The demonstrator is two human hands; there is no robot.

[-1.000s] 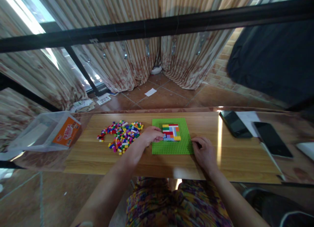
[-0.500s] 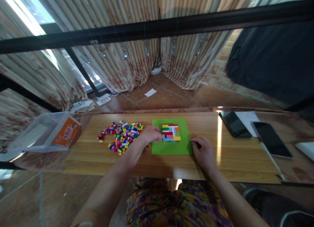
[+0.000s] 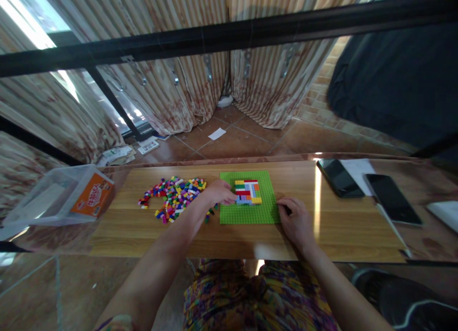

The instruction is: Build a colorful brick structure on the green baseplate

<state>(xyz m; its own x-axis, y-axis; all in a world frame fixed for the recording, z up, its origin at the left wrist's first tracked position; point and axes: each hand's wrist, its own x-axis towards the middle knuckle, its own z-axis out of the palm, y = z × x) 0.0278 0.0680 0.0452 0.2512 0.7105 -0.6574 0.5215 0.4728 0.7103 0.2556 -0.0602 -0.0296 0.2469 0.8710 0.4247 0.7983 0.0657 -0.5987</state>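
Note:
A green baseplate (image 3: 250, 212) lies on the wooden table (image 3: 229, 235), with a flat patch of coloured bricks (image 3: 247, 191) pressed onto its far half. My left hand (image 3: 219, 193) rests on the plate's left edge, fingers pinched together at the left side of the brick patch; what they hold is hidden. My right hand (image 3: 296, 221) lies curled at the plate's right front corner, fingertips touching its edge. A loose pile of small coloured bricks (image 3: 173, 197) is spread to the left of my left hand.
A clear plastic box with an orange label (image 3: 67, 195) sits at the table's left end. Two dark phones (image 3: 339, 178) (image 3: 392, 198) and white paper (image 3: 358, 169) lie at the right. A black bar (image 3: 229, 35) crosses overhead; curtains hang behind.
My left hand has shifted slightly along the left side of the brick patch. The view has tilted a little. My right hand has stayed at the plate's corner.

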